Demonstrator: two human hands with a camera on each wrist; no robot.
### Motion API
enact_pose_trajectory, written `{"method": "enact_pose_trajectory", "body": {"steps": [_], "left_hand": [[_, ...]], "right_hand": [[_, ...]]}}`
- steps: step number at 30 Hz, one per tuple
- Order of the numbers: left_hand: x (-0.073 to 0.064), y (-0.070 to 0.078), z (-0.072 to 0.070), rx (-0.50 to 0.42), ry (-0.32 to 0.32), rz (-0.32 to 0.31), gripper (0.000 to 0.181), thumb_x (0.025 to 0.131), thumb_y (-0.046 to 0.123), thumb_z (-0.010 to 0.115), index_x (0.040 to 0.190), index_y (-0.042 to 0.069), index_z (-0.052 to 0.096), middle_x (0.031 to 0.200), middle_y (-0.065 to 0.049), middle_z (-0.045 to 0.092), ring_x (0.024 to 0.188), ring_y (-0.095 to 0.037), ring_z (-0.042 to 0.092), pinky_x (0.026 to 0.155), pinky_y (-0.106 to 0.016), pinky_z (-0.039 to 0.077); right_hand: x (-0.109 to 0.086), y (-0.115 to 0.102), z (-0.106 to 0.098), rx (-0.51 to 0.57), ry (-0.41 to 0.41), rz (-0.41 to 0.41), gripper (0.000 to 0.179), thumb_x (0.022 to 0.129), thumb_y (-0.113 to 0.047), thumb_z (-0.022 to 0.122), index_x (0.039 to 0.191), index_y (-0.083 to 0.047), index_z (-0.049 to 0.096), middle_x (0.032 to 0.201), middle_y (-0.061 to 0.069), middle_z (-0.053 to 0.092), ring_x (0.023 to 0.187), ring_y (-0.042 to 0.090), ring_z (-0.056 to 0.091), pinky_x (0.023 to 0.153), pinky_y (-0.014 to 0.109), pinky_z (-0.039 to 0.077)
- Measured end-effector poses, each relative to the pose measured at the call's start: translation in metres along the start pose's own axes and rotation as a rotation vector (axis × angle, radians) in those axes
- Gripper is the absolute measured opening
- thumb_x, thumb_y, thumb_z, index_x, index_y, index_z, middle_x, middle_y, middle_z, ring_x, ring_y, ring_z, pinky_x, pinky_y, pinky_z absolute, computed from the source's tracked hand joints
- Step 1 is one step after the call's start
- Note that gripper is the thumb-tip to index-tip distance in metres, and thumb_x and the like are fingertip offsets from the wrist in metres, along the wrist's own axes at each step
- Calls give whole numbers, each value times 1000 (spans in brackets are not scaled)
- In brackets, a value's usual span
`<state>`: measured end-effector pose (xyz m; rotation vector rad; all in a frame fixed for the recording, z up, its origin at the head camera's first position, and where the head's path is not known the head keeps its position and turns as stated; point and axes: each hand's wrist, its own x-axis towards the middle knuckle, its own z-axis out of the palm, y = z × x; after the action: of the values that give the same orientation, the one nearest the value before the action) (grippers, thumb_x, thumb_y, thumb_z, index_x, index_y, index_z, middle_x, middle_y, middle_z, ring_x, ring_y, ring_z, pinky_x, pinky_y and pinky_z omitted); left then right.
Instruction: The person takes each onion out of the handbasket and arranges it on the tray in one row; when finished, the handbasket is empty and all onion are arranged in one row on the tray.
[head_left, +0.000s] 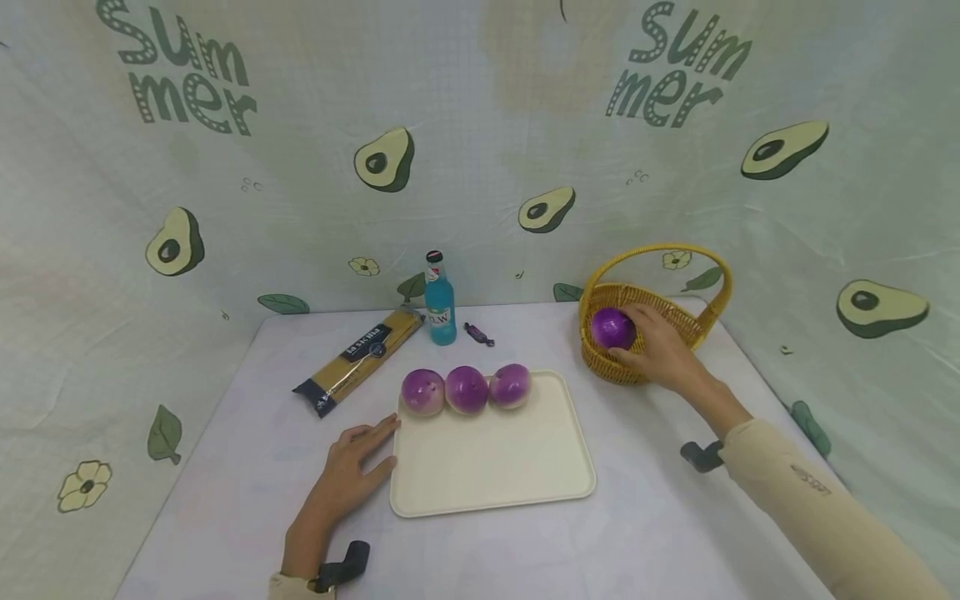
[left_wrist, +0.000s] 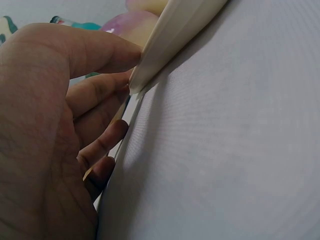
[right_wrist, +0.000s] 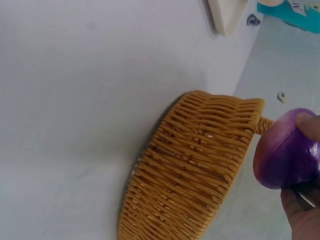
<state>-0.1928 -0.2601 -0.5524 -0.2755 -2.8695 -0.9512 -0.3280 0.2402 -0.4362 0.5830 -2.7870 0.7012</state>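
Note:
My right hand (head_left: 663,348) grips a round, glossy purple turnip-like vegetable (head_left: 613,328) at the wicker basket (head_left: 612,367). In the right wrist view, the vegetable (right_wrist: 287,150) is above the basket's rim, between thumb and fingers. Three similar purple-and-cream vegetables (head_left: 467,390) sit in a row along the far edge of a cream tray (head_left: 491,467). My left hand (head_left: 348,475) lies at the tray's left side, fingers extended. The left wrist view has its thumb and fingertips touching the tray's rim (left_wrist: 160,45), without curling round it.
Behind the tray stands a blue bottle (head_left: 440,304), with a small wrapped candy (head_left: 478,335) to its right. A pasta packet (head_left: 360,358) lies at the back left. The basket's tall handle (head_left: 660,248) arches over its opening. A patterned cloth hangs behind the table.

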Motion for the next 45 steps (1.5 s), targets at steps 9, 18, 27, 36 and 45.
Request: {"method": "enact_pose_trajectory", "body": {"steps": [9,18,27,36,45], "left_hand": [[0,0,0,8,-5,1,57,93,34,67,148,29,51,151,7,49,131,-30,41,105,-60,27],[0,3,-1,9,-19,-11,57,93,33,67,148,28,51,152,7,48,131,-31,41,106,-61,27],[0,1,-1,8,-2,17,56,93,31,68,147,26,53,152,6,48,130,-31,42,105,-62,27],[-1,3,-2,-2,3,23,56,92,29,68,147,24,54,151,4,49,130,-32,42,104,-62,27],[0,2,-1,9,-8,3,57,93,30,68,147,27,53,151,6,48,130,-31,41,105,-61,28]], "right_hand": [[-3,-3,0,-11,0,10,75,85,-13,81,145,8,41,141,26,42,128,45,44,101,60,43],[-6,-7,0,-15,2,-4,75,85,-15,82,144,8,41,143,26,42,128,45,44,102,61,42],[-8,-11,-2,-13,7,-23,74,86,-16,81,144,8,42,142,26,42,128,46,45,103,61,41],[-10,-12,-3,-16,9,-28,74,86,-16,81,144,8,42,141,25,43,127,44,45,103,60,41],[-10,-12,0,1,34,-63,73,85,-15,82,143,8,44,140,25,44,126,44,47,101,60,43]]}}
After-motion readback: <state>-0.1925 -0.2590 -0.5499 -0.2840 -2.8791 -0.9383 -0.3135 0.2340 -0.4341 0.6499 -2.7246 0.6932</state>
